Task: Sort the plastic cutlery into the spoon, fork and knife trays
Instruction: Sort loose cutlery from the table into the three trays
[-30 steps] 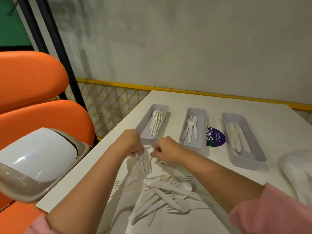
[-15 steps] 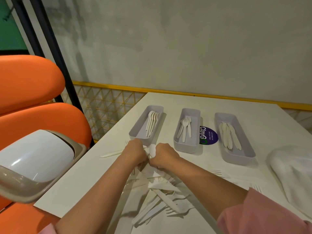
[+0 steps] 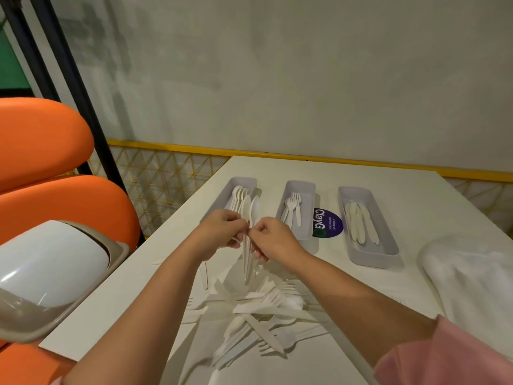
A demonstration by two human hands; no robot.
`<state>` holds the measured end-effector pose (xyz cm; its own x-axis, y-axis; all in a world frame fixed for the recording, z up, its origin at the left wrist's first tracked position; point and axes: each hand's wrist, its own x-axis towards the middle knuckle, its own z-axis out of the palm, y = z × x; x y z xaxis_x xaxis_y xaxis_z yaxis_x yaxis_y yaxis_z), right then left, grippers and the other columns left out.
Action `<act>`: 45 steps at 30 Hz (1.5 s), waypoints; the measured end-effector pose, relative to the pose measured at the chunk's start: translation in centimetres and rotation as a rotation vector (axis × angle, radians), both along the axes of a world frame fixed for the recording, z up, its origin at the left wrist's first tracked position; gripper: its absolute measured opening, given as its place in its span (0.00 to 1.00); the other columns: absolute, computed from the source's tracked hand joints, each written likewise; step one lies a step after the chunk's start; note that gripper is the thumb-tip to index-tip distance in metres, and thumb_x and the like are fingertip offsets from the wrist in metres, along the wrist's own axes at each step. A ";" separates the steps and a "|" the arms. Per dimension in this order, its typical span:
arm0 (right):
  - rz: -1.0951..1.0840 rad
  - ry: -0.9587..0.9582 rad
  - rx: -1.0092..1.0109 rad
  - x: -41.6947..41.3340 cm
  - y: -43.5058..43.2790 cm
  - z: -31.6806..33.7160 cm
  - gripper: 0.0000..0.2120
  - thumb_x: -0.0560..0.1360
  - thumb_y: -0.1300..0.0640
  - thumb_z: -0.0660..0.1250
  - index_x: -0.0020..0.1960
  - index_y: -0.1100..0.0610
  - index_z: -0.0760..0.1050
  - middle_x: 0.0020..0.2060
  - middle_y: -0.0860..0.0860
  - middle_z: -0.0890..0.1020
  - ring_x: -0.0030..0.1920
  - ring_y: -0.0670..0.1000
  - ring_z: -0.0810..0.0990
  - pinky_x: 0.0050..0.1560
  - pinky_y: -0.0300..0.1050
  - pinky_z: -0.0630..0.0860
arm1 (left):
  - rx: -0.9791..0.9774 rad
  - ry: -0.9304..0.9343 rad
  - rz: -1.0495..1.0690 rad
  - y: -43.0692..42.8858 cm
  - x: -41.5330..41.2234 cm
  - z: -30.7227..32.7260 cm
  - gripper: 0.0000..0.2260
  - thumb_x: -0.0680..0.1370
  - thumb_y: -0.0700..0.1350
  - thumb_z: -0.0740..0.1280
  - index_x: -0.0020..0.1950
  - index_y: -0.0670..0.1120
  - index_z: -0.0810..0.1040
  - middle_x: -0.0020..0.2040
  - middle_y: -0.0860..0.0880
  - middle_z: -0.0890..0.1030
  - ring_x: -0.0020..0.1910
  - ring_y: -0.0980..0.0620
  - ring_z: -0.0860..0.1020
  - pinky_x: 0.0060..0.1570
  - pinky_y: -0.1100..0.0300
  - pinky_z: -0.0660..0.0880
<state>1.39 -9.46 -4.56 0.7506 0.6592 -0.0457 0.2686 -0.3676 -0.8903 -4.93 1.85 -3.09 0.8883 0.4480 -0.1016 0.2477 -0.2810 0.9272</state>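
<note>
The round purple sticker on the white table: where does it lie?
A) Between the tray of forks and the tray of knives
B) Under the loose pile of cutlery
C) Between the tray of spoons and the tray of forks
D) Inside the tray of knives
A: the round purple sticker lies flat on the white table, between the grey plastic tray of forks and the grey plastic tray of knives.
</note>
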 end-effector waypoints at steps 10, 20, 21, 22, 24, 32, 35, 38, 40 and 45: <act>-0.019 -0.237 0.052 1.5 -3.2 0.8 0.10 0.78 0.55 0.62 0.39 0.55 0.66 0.29 0.49 0.71 0.36 0.54 0.74 0.40 0.47 0.73 | -0.204 -0.111 -0.056 -3.3 2.1 1.5 0.13 0.81 0.43 0.59 0.40 0.38 0.74 0.30 0.46 0.73 0.28 0.53 0.73 0.29 0.66 0.75; 0.068 -0.086 -0.005 3.5 -7.3 2.1 0.11 0.82 0.55 0.53 0.48 0.57 0.72 0.38 0.55 0.81 0.34 0.49 0.76 0.32 0.38 0.69 | -0.237 -0.175 0.058 -6.7 5.9 1.8 0.11 0.80 0.40 0.59 0.53 0.34 0.75 0.35 0.44 0.76 0.32 0.51 0.75 0.29 0.65 0.76; 0.083 -0.035 0.003 3.7 -7.6 2.2 0.11 0.82 0.55 0.52 0.49 0.57 0.71 0.35 0.53 0.80 0.34 0.48 0.76 0.32 0.38 0.70 | -0.238 -0.180 0.072 -7.0 6.2 1.9 0.11 0.81 0.41 0.59 0.54 0.34 0.76 0.34 0.45 0.75 0.32 0.51 0.75 0.28 0.66 0.75; 0.091 0.006 0.016 3.9 -7.8 2.3 0.10 0.82 0.56 0.52 0.49 0.57 0.71 0.34 0.51 0.79 0.34 0.48 0.76 0.33 0.40 0.71 | -0.239 -0.181 0.087 -7.1 6.4 1.8 0.11 0.81 0.41 0.59 0.53 0.35 0.76 0.34 0.45 0.75 0.32 0.51 0.75 0.28 0.66 0.75; 0.085 0.057 0.047 4.3 -8.1 2.4 0.10 0.82 0.57 0.53 0.48 0.57 0.71 0.33 0.51 0.78 0.37 0.51 0.77 0.36 0.42 0.73 | -0.222 -0.170 0.105 -7.4 6.7 1.6 0.11 0.80 0.43 0.60 0.51 0.36 0.77 0.36 0.45 0.76 0.33 0.51 0.75 0.30 0.65 0.74; 0.065 0.026 0.005 5.3 -7.0 2.1 0.12 0.81 0.58 0.53 0.57 0.60 0.74 0.40 0.58 0.80 0.39 0.54 0.78 0.35 0.44 0.75 | -0.132 -0.053 0.051 -7.9 6.7 0.4 0.11 0.78 0.43 0.64 0.36 0.44 0.75 0.33 0.46 0.73 0.33 0.49 0.71 0.32 0.62 0.67; 0.116 0.049 -0.040 5.7 -6.6 2.2 0.09 0.81 0.58 0.55 0.48 0.58 0.73 0.40 0.57 0.79 0.36 0.52 0.76 0.32 0.42 0.72 | -0.149 -0.072 0.148 -7.5 7.2 0.5 0.06 0.78 0.40 0.62 0.42 0.41 0.74 0.37 0.42 0.73 0.31 0.49 0.72 0.32 0.60 0.68; 0.148 0.082 -0.044 6.0 -6.0 2.0 0.08 0.81 0.57 0.57 0.50 0.59 0.73 0.35 0.53 0.77 0.33 0.48 0.73 0.31 0.39 0.70 | -0.169 -0.116 0.262 -5.7 7.8 0.9 0.04 0.78 0.37 0.59 0.45 0.40 0.72 0.37 0.44 0.74 0.32 0.49 0.73 0.32 0.59 0.71; 0.152 0.092 -0.036 6.1 -5.7 1.5 0.06 0.80 0.57 0.58 0.50 0.57 0.73 0.34 0.51 0.76 0.31 0.47 0.72 0.30 0.39 0.68 | -0.101 -0.105 0.334 -3.3 8.4 0.7 0.04 0.78 0.36 0.58 0.48 0.39 0.71 0.34 0.45 0.72 0.29 0.49 0.71 0.29 0.60 0.69; 0.133 -0.010 -0.052 6.9 -5.1 0.8 0.07 0.79 0.58 0.60 0.54 0.57 0.74 0.36 0.53 0.78 0.30 0.45 0.74 0.25 0.33 0.70 | 0.246 0.221 0.400 2.9 9.9 0.1 0.09 0.79 0.35 0.55 0.40 0.37 0.71 0.32 0.43 0.71 0.28 0.48 0.68 0.28 0.62 0.65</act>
<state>8.25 -14.52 -3.77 0.6573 0.7498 -0.0754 0.3270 -0.3740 -0.8679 4.99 4.77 -2.96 0.6122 0.7821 -0.1162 0.5625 -0.3276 0.7591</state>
